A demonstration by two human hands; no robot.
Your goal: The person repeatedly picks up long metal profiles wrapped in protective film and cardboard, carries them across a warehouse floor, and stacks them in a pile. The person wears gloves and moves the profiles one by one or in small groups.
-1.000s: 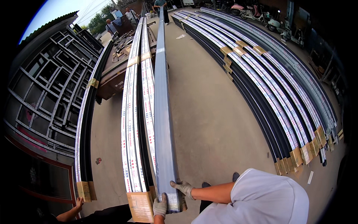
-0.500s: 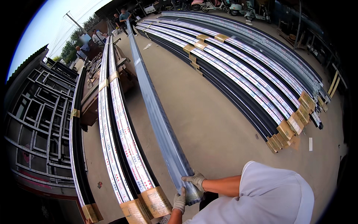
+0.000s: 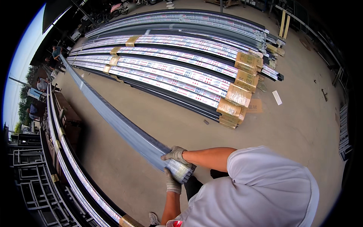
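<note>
A long bundle of grey-blue metal profiles (image 3: pixel 121 130), wrapped in clear film, stretches from me toward the far left. I hold its near end with both gloved hands. My right hand (image 3: pixel 175 154) is closed over its upper right side, just short of the taped tip. Against the lower left side, my left hand (image 3: pixel 172 181) grips the same end, its thumb on top and its other fingers mostly hidden. At the far end a person in a teal shirt (image 3: pixel 56 53) stands at the bundle; that person's hands are too small to make out.
Stacked long profiles (image 3: pixel 166 75) with taped cardboard ends (image 3: pixel 236 94) lie to the right on the concrete floor (image 3: pixel 124 106). More wrapped profiles (image 3: pixel 72 160) run along the left, beside welded metal frames (image 3: pixel 34 185). A white strip (image 3: pixel 277 97) lies on the floor.
My view has turned right, so the stacks and the bundle appear farther left. The bundle's near end stays in both my hands and now points more to the right.
</note>
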